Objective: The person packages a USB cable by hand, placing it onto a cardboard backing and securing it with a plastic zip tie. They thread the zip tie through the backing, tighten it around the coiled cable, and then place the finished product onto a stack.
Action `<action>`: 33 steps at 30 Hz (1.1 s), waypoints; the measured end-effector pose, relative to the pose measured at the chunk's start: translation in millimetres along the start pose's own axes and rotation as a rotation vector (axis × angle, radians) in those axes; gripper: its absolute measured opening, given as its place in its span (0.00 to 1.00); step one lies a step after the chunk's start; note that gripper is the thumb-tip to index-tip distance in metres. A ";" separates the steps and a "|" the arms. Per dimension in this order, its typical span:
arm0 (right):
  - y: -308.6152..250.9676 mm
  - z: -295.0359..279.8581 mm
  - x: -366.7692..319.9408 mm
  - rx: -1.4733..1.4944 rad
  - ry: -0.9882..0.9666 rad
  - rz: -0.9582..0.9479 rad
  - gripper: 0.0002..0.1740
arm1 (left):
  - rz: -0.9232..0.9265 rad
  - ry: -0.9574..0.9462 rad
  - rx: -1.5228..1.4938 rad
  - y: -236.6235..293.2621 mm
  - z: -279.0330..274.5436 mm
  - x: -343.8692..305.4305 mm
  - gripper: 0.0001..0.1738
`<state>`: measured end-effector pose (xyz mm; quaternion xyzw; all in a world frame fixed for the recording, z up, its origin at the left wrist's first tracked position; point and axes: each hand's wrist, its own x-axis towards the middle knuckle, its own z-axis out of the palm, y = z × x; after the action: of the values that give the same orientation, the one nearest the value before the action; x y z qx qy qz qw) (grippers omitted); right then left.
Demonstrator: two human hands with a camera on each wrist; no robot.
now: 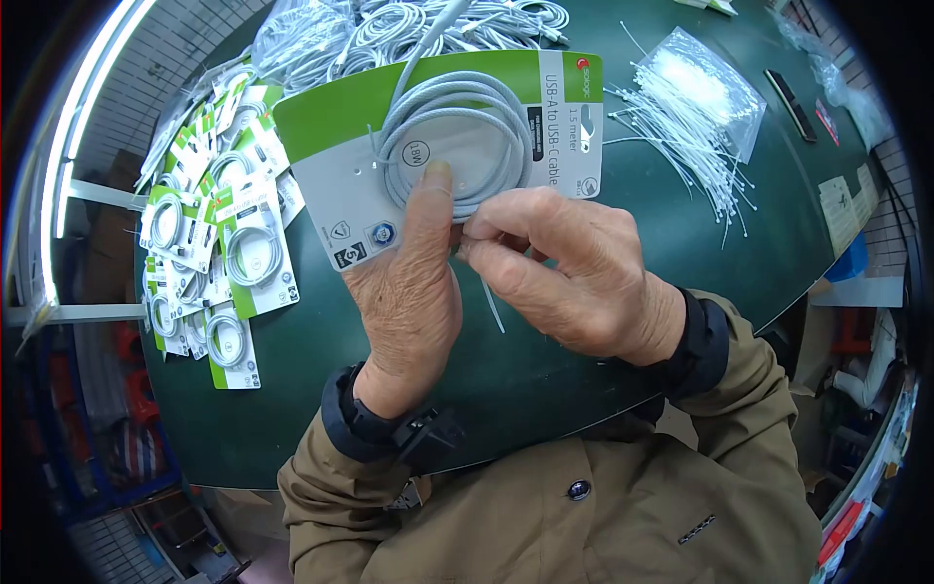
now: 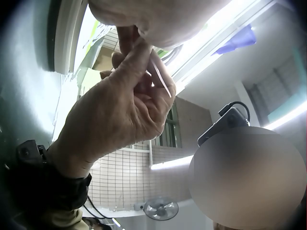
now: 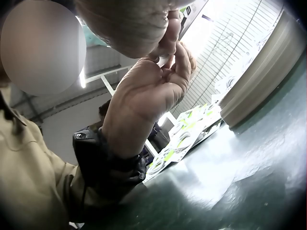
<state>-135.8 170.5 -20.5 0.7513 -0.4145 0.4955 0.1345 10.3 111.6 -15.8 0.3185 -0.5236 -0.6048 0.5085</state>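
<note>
In the head view my left hand point(image 1: 413, 282) holds a green-and-white cable card point(image 1: 336, 185), its thumb on the front and its fingers behind. A coiled grey USB cable point(image 1: 519, 122) lies against the card, one strand running up past its top edge. My right hand point(image 1: 589, 273) pinches a thin white cable tie point(image 1: 494, 307) at the coil's lower edge, with the tail hanging below the fingertips. The left wrist view shows the right hand point(image 2: 120, 108) from beneath, the tie point(image 2: 160, 79) beside its fingers. In the right wrist view the left hand point(image 3: 148, 98) appears behind the right.
Many carded cables point(image 1: 229, 248) are heaped at the left of the green table point(image 1: 545, 389). Loose grey cables point(image 1: 389, 34) lie at the back. A bunch of white cable ties point(image 1: 691, 136) spills from a plastic bag at the right, near a dark phone-like object point(image 1: 790, 105).
</note>
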 end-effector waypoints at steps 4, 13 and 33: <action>-2.4 -0.2 1.9 0.027 0.049 -0.059 0.11 | 0.034 -0.001 -0.004 6.9 6.1 0.1 0.21; 0.2 10.0 -0.8 0.099 0.172 -0.176 0.13 | 0.012 -0.021 0.015 9.6 5.2 -2.5 0.21; 17.8 -8.6 0.3 0.162 0.107 0.359 0.13 | -0.063 -0.052 -0.218 -15.9 14.5 -3.0 0.15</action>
<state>-154.7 164.6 -19.8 0.6465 -0.4927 0.5825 0.0049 -6.7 117.9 -27.9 0.2617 -0.4573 -0.6821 0.5071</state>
